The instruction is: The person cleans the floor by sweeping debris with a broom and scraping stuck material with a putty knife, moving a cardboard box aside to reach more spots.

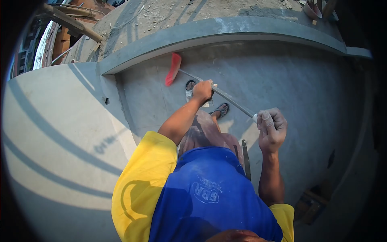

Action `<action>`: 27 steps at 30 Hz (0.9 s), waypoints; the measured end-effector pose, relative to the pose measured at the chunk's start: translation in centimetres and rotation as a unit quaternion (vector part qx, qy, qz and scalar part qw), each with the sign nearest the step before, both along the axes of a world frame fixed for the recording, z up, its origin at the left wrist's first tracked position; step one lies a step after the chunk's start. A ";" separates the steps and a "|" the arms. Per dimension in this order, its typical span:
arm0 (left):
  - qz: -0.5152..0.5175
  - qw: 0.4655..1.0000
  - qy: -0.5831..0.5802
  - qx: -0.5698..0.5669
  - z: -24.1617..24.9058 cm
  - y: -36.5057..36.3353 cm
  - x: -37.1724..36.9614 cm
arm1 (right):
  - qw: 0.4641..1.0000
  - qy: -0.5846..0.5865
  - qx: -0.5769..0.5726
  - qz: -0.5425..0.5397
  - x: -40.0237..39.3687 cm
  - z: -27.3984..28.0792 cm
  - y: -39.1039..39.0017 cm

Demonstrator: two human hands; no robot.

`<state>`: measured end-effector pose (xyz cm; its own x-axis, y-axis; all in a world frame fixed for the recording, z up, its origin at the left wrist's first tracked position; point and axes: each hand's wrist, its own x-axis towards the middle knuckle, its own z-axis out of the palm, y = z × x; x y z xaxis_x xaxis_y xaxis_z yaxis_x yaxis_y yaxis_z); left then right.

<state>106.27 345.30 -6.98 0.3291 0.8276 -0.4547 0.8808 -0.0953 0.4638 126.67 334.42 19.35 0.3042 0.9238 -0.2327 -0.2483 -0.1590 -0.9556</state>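
Observation:
A long grey pole (234, 101) runs diagonally across the view, with a red broom head (173, 69) at its far end, close to the wall. My left hand (202, 91) is wrapped round the middle of the pole, above my sandalled feet. At the pole's near end, on the right, my right hand (272, 126) is closed round its whitish tip, the fingers curled and dusty. The broom head lies over the grey floor (149, 92); whether it touches the floor is hard to tell.
A low curved concrete wall (242, 25) borders the floor ahead, with rubble ground (169, 16) beyond. A pale slab (60, 121) lies to the left. Wooden poles (76, 25) stand at the upper left, a bucket (312, 10) at the upper right. A dark box (312, 205) sits at the lower right.

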 end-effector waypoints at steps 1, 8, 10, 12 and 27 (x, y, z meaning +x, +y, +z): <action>-0.008 1.000 -0.004 0.000 0.6 -0.4 2.4 | 0.999 -0.012 0.009 -0.028 1.6 0.6 -1.0; -0.083 0.992 -0.080 -0.043 4.8 -1.4 14.8 | 0.987 -0.074 0.058 -0.131 7.0 5.4 -5.1; -0.111 0.990 -0.084 -0.036 6.0 -1.4 16.8 | 0.982 -0.106 0.073 -0.138 8.3 6.5 -5.8; -0.119 0.989 -0.084 -0.039 7.8 -1.8 17.1 | 0.982 -0.080 0.123 -0.117 9.8 7.9 -6.7; -0.042 0.999 0.005 -0.020 1.9 -2.6 15.7 | 0.992 -0.015 0.067 -0.103 12.3 1.2 -5.1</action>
